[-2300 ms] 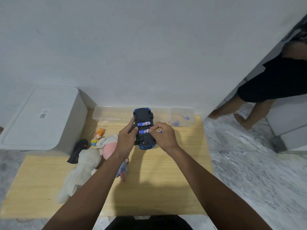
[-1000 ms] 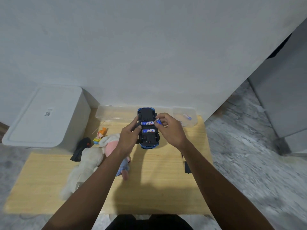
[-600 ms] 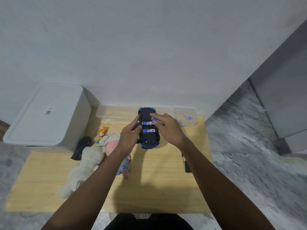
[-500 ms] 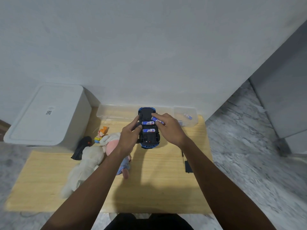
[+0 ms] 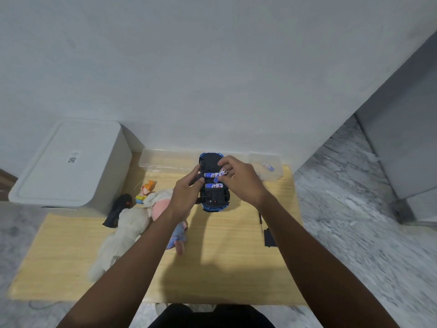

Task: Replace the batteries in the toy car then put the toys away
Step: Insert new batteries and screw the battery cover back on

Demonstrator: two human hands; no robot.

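Toy car [image 5: 214,185]: belly-up above the counter [image 5: 224,256], long axis running away from the person; left hand [image 5: 186,194] grips its side; right hand [image 5: 241,182] pinches a battery [image 5: 218,176] crosswise over the open bay.

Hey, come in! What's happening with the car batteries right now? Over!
Left hand grips upturned toy car. Right hand pinches a battery at the open compartment; two batteries show seated. Nothing in the way.

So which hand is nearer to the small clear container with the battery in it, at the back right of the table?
Right. The right hand is just left of the small clear container, at the toy car; the left hand is beyond the car.
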